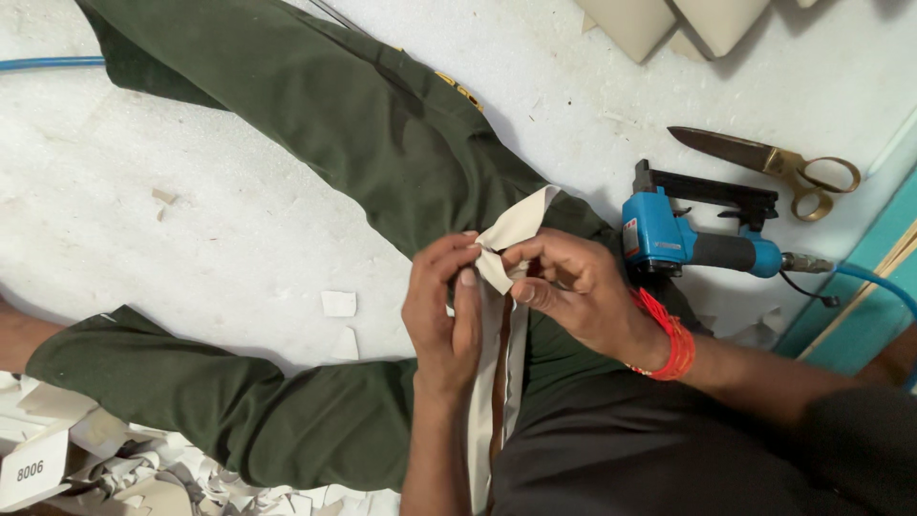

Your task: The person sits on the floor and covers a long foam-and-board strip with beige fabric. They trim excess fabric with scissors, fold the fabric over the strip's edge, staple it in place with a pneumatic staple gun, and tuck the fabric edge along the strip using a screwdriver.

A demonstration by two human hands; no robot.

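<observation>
I sit on a white floor point(220, 220) with my legs in dark green trousers point(363, 124) stretched out. Both hands meet over my lap on a cream strip of fabric-like material point(516, 225). My left hand point(444, 306) pinches the strip's folded end between thumb and fingers. My right hand point(573, 291), with a red thread band at the wrist, grips the same fold from the right side. The strip runs down between my hands toward my lap, with a thin brown edge beside it.
A blue pneumatic staple gun point(693, 229) lies right of my hands, its blue hose point(874, 282) trailing away. Brass-handled scissors point(774, 158) lie beyond it. Cream cushion pieces point(669, 19) sit at the top. Pale offcuts point(143, 468) pile at the bottom left.
</observation>
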